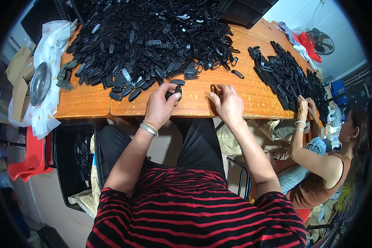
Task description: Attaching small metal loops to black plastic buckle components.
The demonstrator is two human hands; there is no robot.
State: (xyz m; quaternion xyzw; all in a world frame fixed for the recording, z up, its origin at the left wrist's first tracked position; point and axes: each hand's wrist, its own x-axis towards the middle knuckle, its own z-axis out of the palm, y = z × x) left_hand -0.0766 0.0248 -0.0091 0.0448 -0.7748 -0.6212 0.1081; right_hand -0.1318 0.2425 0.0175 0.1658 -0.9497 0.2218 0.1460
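Note:
At the table's near edge my left hand (160, 104) is closed, thumb and fingers round a small black plastic piece (178, 89). Part of what it grips is hidden by the fingers. To its right, my right hand (230, 105) pinches another narrow black plastic piece (213, 88), held upright near the tabletop. The two hands are apart. Just beyond them spreads a large heap of black plastic pieces (140, 45), mostly long and rounded, some with slots. One loose piece (237, 74) lies apart, to the right of the heap.
A second black heap (277, 70) lies on the wooden table (153, 108) at the right, where a co-worker's hands (305, 108) work. A black crate (246, 10) stands at the back. Left are a metal lid-like dish (40, 84), a red chair (31, 159) and a black bin (66, 165).

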